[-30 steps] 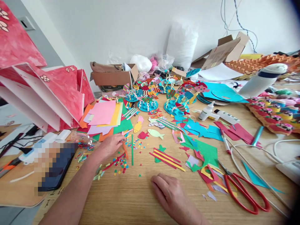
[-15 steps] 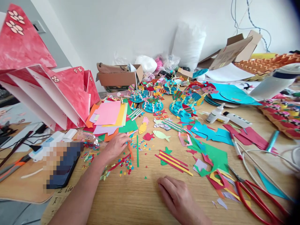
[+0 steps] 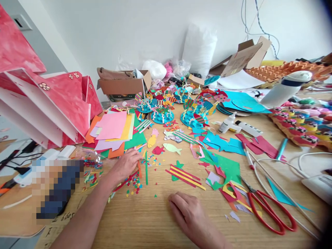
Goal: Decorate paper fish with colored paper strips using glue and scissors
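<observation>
"Where's the left hand?"
"Fingertips pinched on a thin orange paper strip beside the long green strip, on the wooden counter."
"The right hand?"
"Flat, holding nothing."

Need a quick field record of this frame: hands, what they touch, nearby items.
left hand: fingers on thin paper strips, by confetti scraps
right hand: flat on wooden table, holding nothing
near right: red-handled scissors
centre: red and yellow strips, paper fish
left: coloured paper stack
</observation>
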`<control>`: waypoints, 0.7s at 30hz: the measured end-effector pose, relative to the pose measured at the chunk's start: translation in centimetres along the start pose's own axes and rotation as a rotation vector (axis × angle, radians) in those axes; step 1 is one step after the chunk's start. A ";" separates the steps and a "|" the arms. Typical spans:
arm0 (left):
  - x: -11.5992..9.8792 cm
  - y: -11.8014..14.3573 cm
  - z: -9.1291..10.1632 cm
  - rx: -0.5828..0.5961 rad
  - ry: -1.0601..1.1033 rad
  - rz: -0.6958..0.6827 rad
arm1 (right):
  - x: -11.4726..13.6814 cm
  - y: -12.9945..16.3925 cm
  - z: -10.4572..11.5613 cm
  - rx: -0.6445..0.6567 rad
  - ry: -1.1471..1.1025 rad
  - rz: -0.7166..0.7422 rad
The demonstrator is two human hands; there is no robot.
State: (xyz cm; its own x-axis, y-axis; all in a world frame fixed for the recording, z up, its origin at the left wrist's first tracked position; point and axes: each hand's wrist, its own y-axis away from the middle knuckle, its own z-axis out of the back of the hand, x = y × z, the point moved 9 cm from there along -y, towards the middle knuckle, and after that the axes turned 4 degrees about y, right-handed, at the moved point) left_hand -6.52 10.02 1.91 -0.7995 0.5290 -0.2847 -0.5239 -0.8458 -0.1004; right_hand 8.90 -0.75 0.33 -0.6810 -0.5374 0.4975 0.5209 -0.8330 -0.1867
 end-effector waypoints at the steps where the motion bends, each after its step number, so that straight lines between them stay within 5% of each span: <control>1: 0.0 0.0 0.0 0.002 -0.003 0.002 | 0.0 -0.1 0.0 0.005 -0.002 -0.002; 21: 2.6 0.8 3.1 -0.062 0.065 0.076 | 0.2 0.0 0.3 -0.052 -0.003 0.034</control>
State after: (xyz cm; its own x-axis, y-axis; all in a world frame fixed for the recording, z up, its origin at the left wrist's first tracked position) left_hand -9.88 10.93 4.02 -0.8144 0.4591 -0.3549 -0.4417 -0.8871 -0.1341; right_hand 8.89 -0.77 0.65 -0.6622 -0.5648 0.4925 0.5156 -0.8203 -0.2475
